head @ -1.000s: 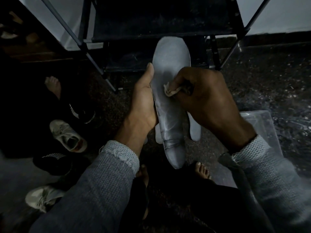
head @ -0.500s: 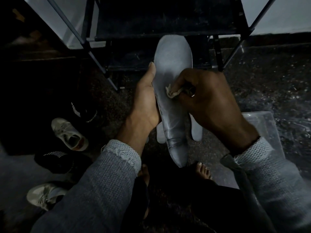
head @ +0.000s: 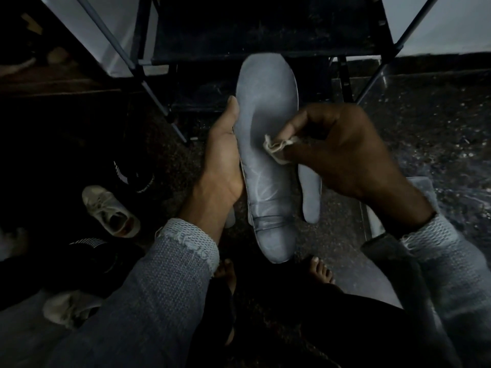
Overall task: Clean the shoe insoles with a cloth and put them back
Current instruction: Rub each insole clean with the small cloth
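Observation:
A long grey insole (head: pixel 265 123) stands lengthwise in front of me, toe end pointing away. My left hand (head: pixel 223 160) grips its left edge, thumb along the side. My right hand (head: pixel 345 152) pinches a small pale cloth (head: pixel 276 147) and presses it on the insole's middle. A second grey insole (head: pixel 310 197) lies on the floor beneath, partly hidden by my right hand. Another grey piece (head: pixel 230 219) shows under my left wrist; what it is I cannot tell.
A dark metal-framed shoe rack (head: pixel 265 35) stands just beyond the insole. White sneakers (head: pixel 111 211) (head: pixel 66 312) and black shoes (head: pixel 132 176) (head: pixel 87 251) lie on the floor at left. A clear plastic container (head: pixel 372 227) sits at right. My bare toes (head: pixel 321 269) are below the insole.
My right hand has slid the cloth down and back along the insole's middle, with its fingers now lifted more. The left hand keeps the same hold.

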The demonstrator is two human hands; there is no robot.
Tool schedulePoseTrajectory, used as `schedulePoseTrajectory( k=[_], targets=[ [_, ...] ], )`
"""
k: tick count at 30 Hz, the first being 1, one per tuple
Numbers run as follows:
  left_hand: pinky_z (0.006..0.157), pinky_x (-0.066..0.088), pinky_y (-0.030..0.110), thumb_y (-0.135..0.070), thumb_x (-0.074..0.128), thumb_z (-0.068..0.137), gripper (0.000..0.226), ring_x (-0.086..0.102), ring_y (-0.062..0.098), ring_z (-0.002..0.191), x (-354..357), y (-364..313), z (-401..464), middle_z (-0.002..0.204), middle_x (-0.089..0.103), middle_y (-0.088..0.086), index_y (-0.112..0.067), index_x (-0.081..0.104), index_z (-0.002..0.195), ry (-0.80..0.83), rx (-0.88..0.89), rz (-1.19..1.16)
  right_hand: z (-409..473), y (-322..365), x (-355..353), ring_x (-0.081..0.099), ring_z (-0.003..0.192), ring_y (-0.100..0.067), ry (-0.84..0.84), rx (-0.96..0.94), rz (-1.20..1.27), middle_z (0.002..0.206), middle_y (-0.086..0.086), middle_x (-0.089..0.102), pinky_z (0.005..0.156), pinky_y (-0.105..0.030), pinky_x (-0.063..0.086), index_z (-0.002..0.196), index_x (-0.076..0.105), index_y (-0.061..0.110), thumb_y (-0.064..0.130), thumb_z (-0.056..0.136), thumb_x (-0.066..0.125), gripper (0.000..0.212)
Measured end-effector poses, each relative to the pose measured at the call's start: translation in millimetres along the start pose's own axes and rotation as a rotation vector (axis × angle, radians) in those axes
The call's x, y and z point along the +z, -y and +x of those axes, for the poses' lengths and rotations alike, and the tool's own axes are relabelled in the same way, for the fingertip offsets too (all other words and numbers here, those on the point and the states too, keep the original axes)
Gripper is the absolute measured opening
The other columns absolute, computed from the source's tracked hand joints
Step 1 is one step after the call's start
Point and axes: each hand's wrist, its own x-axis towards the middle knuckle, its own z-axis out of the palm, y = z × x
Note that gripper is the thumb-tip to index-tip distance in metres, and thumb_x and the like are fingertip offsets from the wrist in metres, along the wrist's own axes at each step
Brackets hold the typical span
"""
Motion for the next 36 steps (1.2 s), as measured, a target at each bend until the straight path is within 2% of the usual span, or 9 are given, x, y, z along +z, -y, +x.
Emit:
schedulePoseTrajectory(
  k=[4, 10, 15, 23, 26, 29, 33, 34, 36],
  targets=[
    [0.07, 0.058, 0.026, -0.044, 0.029, 0.103, 0.065, 0.071, 0.016, 0.074, -2.5, 1.4, -2.0, 0.08, 0.074, 0.007, -0.008, 0.077, 0.079, 0.035, 0.024, -0.033, 0.7, -4.3, -6.0, 0.069, 0.077, -0.014, -0.116, 0.057, 0.099, 0.084, -0.004, 0.071, 0.072, -0.02, 0.056, 0.085, 0.068, 0.003, 0.01, 0.077, 0.077, 0.014],
    [0.071, 0.059, 0.026, -0.044, 0.029, 0.103, 0.069, 0.072, 0.017, 0.075, -2.6, -0.1, -2.7, 0.081, 0.075, 0.008, -0.008, 0.079, 0.072, 0.056, 0.036, -0.026, 1.6, -6.7, 0.2, 0.069, 0.076, -0.014, -0.091, 0.087, 0.087, 0.083, -0.002, 0.071, 0.072, -0.022, 0.056, 0.083, 0.068, 0.005, 0.009, 0.074, 0.078, 0.013],
    [0.097, 0.049, 0.035, -0.051, 0.029, 0.101, 0.061, 0.064, 0.025, 0.104, 2.1, -0.3, -6.0, 0.11, 0.067, 0.014, -0.002, 0.061, 0.118, 0.173, 0.011, -0.047, 2.7, -9.6, 1.1, 0.068, 0.071, -0.008, -0.24, 0.11, 0.159, 0.079, 0.002, 0.07, 0.066, -0.017, 0.053, 0.079, 0.067, 0.011, 0.006, 0.074, 0.079, 0.014],
    [0.062, 0.054, 0.02, -0.039, 0.029, 0.105, 0.051, 0.069, 0.011, 0.071, 4.0, 7.0, -7.7, 0.081, 0.073, 0.003, -0.006, 0.067, 0.097, 0.126, 0.037, 0.116, 3.8, -4.3, -1.6, 0.064, 0.066, -0.002, -0.373, 0.049, 0.215, 0.075, 0.003, 0.067, 0.065, -0.015, 0.051, 0.077, 0.065, 0.009, 0.005, 0.076, 0.077, 0.013],
    [0.073, 0.056, 0.023, -0.043, 0.029, 0.104, 0.059, 0.069, 0.014, 0.079, 3.8, 9.0, -4.7, 0.086, 0.073, 0.006, -0.009, 0.074, 0.09, 0.101, 0.041, 0.105, 2.1, -5.9, 3.3, 0.063, 0.067, 0.002, -0.38, 0.001, -0.021, 0.075, 0.014, 0.065, 0.062, -0.01, 0.047, 0.079, 0.067, 0.014, 0.014, 0.081, 0.075, 0.009],
    [0.07, 0.054, 0.023, -0.042, 0.029, 0.104, 0.059, 0.064, 0.016, 0.077, 4.2, 8.1, -4.6, 0.082, 0.07, 0.007, -0.006, 0.073, 0.087, 0.1, 0.022, 0.046, -0.7, -4.2, 4.9, 0.061, 0.072, 0.006, -0.368, -0.039, -0.188, 0.076, 0.021, 0.061, 0.065, -0.006, 0.045, 0.08, 0.066, 0.02, 0.014, 0.085, 0.069, 0.008],
    [0.062, 0.04, 0.017, -0.033, 0.021, 0.105, 0.074, 0.054, 0.013, 0.057, 11.0, 6.2, 4.4, 0.054, 0.055, 0.01, -0.001, 0.061, 0.052, 0.016, -0.048, -0.021, -0.8, 1.1, 11.3, 0.062, 0.074, 0.004, -0.163, -0.077, -0.23, 0.08, 0.013, 0.067, 0.066, -0.007, 0.046, 0.081, 0.07, 0.016, 0.014, 0.084, 0.071, 0.004],
    [0.062, 0.036, 0.015, -0.029, 0.02, 0.106, 0.071, 0.052, 0.011, 0.054, 11.4, 7.1, 5.4, 0.053, 0.051, 0.012, 0.001, 0.056, 0.053, -0.002, -0.035, -0.028, -0.9, 1.8, 13.7, 0.061, 0.073, 0.004, -0.148, -0.085, -0.225, 0.08, 0.011, 0.068, 0.065, -0.006, 0.045, 0.081, 0.07, 0.015, 0.013, 0.083, 0.071, 0.003],
    [0.064, 0.047, 0.017, -0.037, 0.025, 0.104, 0.059, 0.06, 0.012, 0.061, 9.0, 8.9, 0.6, 0.063, 0.061, 0.011, -0.002, 0.06, 0.072, 0.006, -0.01, 0.049, -0.8, 1.6, 16.5, 0.062, 0.072, 0.002, -0.212, -0.087, -0.223, 0.078, 0.012, 0.066, 0.064, -0.009, 0.048, 0.082, 0.07, 0.013, 0.01, 0.083, 0.07, 0.004]
  ],
)
